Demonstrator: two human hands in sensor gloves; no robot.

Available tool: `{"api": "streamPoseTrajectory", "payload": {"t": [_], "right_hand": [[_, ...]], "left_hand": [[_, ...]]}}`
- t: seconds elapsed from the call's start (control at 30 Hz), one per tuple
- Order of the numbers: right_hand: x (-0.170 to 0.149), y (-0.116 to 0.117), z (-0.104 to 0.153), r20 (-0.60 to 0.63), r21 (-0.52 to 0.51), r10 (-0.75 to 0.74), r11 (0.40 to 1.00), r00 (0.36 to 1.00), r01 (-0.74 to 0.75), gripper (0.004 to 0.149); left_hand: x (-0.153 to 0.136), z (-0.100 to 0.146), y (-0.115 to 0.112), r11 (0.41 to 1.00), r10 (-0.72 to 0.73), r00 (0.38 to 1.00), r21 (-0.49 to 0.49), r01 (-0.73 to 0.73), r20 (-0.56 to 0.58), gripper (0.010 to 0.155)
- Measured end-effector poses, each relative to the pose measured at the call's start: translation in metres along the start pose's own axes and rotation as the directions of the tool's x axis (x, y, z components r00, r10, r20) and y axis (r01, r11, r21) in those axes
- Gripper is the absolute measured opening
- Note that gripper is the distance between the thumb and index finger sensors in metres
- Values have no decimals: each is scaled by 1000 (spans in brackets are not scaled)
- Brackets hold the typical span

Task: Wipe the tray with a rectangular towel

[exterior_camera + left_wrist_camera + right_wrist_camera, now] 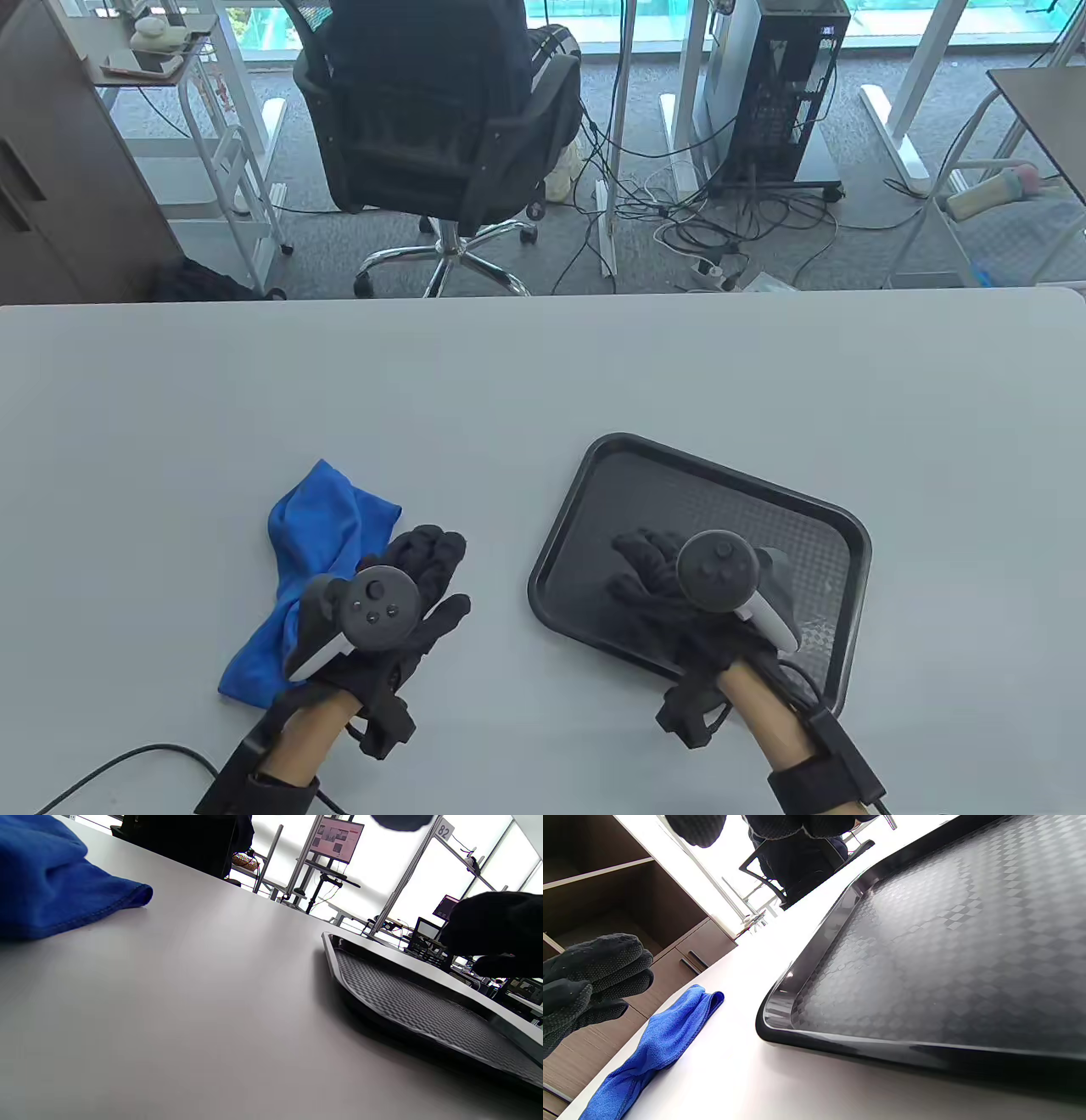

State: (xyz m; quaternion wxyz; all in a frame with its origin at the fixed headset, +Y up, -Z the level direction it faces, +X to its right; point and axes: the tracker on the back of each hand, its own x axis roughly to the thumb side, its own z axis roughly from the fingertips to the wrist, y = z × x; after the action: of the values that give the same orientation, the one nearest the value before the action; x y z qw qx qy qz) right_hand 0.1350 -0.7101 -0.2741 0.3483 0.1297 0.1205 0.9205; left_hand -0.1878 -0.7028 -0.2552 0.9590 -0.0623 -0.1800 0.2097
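Note:
A crumpled blue towel (318,531) lies on the white table at the left. My left hand (441,573) hovers over the towel's right side with its fingers spread, holding nothing. A black rectangular tray (594,475) with a textured floor lies at the right. My right hand (628,564) is over the middle of the tray with its fingers extended and holds nothing. The right wrist view shows the tray's corner (780,1014), the towel (666,1035) lying flat and the left hand (589,976) raised above it. The left wrist view shows the towel (51,887) and the tray (424,1005).
The white table (543,382) stretches back to its far edge. A black cable (127,760) runs along the front left. Beyond the table are an office chair (441,127), a computer tower (785,85) and floor cables.

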Motion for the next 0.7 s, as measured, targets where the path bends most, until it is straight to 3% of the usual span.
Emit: {"api": "streamPoseTrajectory", "payload": {"t": [0.47, 0.7], "right_hand": [[-3, 3, -1, -21, 24, 7, 1000, 1000, -7, 63], [-22, -21, -1, -159, -106, 84, 989, 984, -101, 63]], "left_hand": [[0, -1, -2, 1000, -3, 1000, -20, 2, -11, 68], [0, -1, -3, 1000, -7, 1000, -28, 6, -9, 68]]}}
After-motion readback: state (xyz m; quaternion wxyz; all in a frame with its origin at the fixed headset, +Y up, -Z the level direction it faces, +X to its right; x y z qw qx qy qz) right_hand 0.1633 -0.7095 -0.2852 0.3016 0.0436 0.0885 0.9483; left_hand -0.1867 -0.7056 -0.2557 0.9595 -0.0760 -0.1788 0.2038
